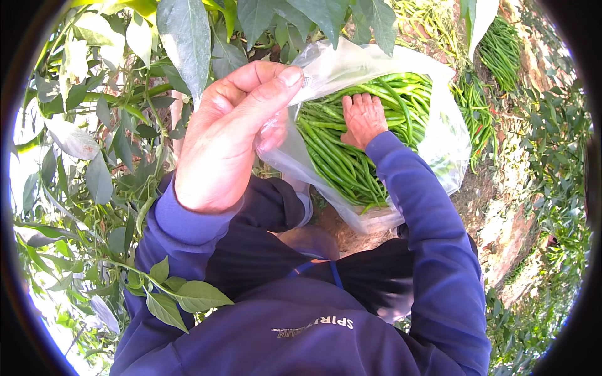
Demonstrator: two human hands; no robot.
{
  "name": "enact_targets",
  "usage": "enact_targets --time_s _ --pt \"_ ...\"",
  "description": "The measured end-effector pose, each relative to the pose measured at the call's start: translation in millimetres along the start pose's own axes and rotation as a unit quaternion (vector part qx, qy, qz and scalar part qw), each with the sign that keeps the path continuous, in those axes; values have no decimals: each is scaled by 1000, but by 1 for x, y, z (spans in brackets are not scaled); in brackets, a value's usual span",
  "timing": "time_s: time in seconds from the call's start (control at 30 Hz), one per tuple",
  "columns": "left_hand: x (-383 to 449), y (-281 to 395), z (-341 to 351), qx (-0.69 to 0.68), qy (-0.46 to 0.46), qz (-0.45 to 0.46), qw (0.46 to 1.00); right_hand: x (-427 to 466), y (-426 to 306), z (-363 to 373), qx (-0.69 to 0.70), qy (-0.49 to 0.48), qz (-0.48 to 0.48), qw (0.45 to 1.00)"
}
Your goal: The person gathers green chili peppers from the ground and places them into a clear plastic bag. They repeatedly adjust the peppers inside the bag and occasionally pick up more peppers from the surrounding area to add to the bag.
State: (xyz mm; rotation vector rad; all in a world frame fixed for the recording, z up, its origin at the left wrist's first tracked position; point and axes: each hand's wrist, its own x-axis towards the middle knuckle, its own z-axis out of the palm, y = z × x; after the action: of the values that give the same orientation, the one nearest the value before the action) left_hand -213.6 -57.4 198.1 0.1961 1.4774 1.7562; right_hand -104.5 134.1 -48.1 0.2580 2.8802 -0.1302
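Note:
A clear plastic bag (444, 127) stands before me with its mouth wide apart. Long green chili peppers (331, 157) fill it, most lying side by side. My left hand (225, 136) is raised close to the camera, pinching the bag's rim between thumb and fingers. Inside the bag, my right hand (364, 120) lies palm down on top of the peppers. Its fingertips point away from me and the palm is hidden, so any grip on peppers beneath it cannot be seen.
Leafy pepper plants (99, 174) crowd the left side, and some leaves (183, 47) hang over the top. More green peppers lie in piles (501, 54) on the ground beyond the bag. Bare soil (498, 225) runs along the right, bordered by foliage (559, 155).

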Motion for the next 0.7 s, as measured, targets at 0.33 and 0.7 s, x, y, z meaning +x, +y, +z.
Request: enact_targets --time_s 0.33,0.7 --pt "-2 4 -2 31 -25 -3 999 7 -7 27 -16 73 -12 997" --pt "1 4 -3 6 -33 -1 999 40 -45 52 47 107 8 993"
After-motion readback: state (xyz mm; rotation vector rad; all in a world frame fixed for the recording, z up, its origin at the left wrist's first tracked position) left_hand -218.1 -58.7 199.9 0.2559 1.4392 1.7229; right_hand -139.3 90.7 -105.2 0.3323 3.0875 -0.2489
